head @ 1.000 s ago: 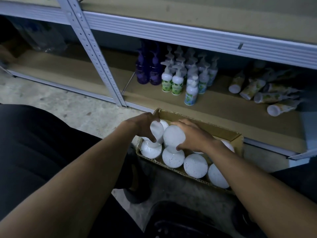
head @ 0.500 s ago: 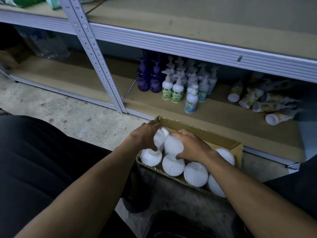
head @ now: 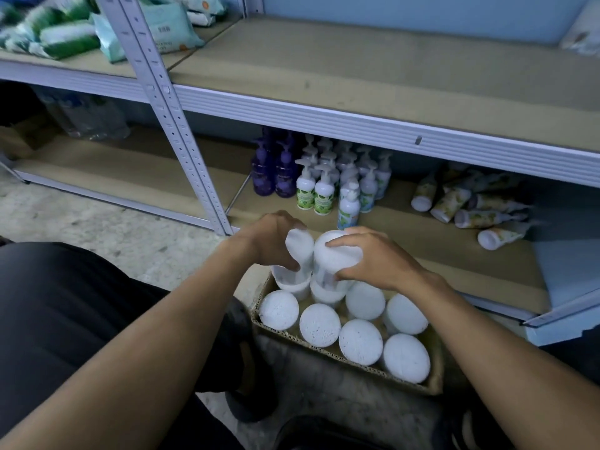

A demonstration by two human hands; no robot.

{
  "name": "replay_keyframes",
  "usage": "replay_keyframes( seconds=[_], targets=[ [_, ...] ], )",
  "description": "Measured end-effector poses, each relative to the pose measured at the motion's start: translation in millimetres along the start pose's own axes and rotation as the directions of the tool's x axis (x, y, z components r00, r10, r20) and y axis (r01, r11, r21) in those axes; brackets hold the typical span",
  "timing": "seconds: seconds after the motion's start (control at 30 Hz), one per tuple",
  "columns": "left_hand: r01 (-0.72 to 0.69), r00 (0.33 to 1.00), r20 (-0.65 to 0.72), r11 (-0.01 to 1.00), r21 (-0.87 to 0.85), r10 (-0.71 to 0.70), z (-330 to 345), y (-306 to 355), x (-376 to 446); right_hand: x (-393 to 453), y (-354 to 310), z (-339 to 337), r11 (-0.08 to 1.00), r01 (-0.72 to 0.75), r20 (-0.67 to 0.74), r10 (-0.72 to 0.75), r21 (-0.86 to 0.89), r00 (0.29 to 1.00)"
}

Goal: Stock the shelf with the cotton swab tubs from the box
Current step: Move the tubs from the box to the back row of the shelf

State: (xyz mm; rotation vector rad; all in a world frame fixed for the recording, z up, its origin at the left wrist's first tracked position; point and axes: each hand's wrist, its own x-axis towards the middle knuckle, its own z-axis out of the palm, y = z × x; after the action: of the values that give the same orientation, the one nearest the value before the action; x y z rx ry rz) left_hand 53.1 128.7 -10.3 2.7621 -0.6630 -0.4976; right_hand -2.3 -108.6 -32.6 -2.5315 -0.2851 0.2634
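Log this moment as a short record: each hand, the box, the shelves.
left hand: grips a tub lifted partly out of the box
right hand: grips a second tub, raised beside the first
box: cardboard, on the floor, open top, six more white tubs standing inside
lower shelf: pump bottles upright, tubes lying on their sides
upper shelf: mostly bare board, soft packs at left

lower shelf (head: 422,241) carries standing pump bottles (head: 324,193), lying tubes (head: 470,209); box (head: 431,381) apparently on floor (head: 107,228).
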Motion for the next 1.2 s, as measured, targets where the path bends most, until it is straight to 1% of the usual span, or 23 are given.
replay_keyframes(
  seconds=[0.1, 0.37, 0.43, 0.53, 0.6, 0.77, 1.03, 1.2],
  targets=[
    [-0.029, 0.999, -0.015, 1.0, -0.001, 0.029, -36.0, 17.7, -14.0, -12.4, -18.2, -30.2, 0.999, 0.011, -0.054, -0.012, -0.03, 0.998],
    [-0.08, 0.991, -0.101, 0.992, 0.102, 0.09, -120.0, 65.0, -48.4, -52.1, -71.7, -118.8, 0.992, 0.043, -0.171, -0.062, -0.115, 0.983],
    [-0.113, 0.985, -0.12, 0.986, 0.119, 0.127, -142.1, 79.0, -54.5, -63.1, -82.9, -142.0, 0.99, 0.062, -0.211, -0.088, -0.125, 0.973],
    [-0.165, 0.961, -0.192, 0.969, 0.184, 0.2, -173.4, 100.9, -57.6, -78.2, -90.8, -174.5, 0.994, 0.068, -0.281, -0.09, -0.087, 0.955],
    [-0.195, 0.947, -0.211, 0.955, 0.224, 0.243, -192.9, 118.3, -54.8, -87.0, -92.7, -196.7, 0.994, 0.062, -0.321, -0.087, -0.087, 0.943],
    [-0.236, 0.924, -0.22, 0.92, 0.314, 0.313, -235.5, 161.5, -35.1, -103.9, -94.3, -252.1, 0.986, 0.031, -0.391, -0.094, -0.165, 0.915],
    [-0.296, 0.906, -0.202, 0.899, 0.322, 0.371, -269.9, 210.5, 3.9, -105.9, -72.7, -312.2, 0.985, -0.068, -0.449, -0.011, -0.159, 0.894],
    [-0.325, 0.903, -0.174, 0.891, 0.316, 0.392, -274.1, 231.3, 37.2, -99.2, -49.9, -326.6, 0.982, -0.134, -0.472, 0.056, -0.133, 0.88]
  ],
)
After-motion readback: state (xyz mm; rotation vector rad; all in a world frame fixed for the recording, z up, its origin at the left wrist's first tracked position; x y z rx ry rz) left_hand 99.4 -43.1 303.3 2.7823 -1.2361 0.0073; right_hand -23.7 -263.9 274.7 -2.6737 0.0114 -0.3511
